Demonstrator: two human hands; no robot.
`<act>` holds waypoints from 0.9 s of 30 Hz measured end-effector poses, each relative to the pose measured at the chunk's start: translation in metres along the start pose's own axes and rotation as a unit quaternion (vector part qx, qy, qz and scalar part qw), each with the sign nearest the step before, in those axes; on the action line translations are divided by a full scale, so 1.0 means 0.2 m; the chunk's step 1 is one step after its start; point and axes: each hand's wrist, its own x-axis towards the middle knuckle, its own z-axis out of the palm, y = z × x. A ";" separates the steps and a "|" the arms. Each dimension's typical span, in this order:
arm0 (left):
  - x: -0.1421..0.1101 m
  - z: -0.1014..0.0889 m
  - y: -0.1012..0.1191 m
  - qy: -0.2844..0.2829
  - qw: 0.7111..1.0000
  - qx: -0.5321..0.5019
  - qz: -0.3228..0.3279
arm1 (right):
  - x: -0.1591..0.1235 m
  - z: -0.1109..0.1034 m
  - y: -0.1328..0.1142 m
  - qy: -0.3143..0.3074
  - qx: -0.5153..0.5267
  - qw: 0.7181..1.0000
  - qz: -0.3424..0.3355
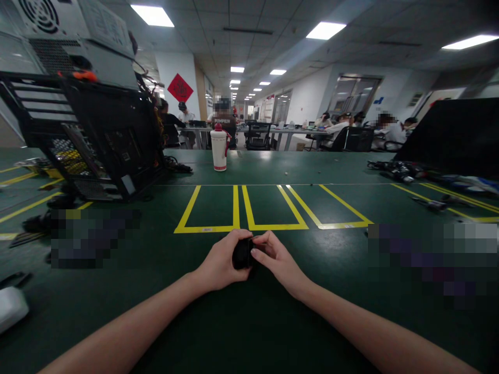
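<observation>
My left hand (pixel 222 262) is wrapped around a small dark rounded object (pixel 242 254), thumb and fingers curving about its left side. It is black, and I cannot make out its exact kind. From the other side, my right hand (pixel 278 259) pinches its right edge between thumb and fingertips. Both hands are over the near middle of the green table (pixel 249 322), just in front of the yellow tape outlines (pixel 273 227).
A black open computer case (pixel 117 145) with a metal power supply (pixel 88 31) on top stands at left. Behind the tape is a white bottle (pixel 219 150) with a red lid. Cables (pixel 401 170) and a black panel (pixel 452 135) lie right. People sit at far desks.
</observation>
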 end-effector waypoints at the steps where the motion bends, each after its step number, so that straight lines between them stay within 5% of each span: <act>1: 0.00 0.00 0.00 0.000 1.000 0.002 -0.002 | 0.00 0.00 0.00 0.001 0.002 1.000 0.003; 19: 0.00 -0.05 0.06 -0.018 1.000 0.000 -0.020 | 0.00 0.00 -0.02 0.013 0.002 1.000 -0.003; 27: 0.00 0.01 -0.01 0.020 1.000 0.011 -0.012 | 0.02 0.00 -0.02 0.016 -0.002 1.000 0.025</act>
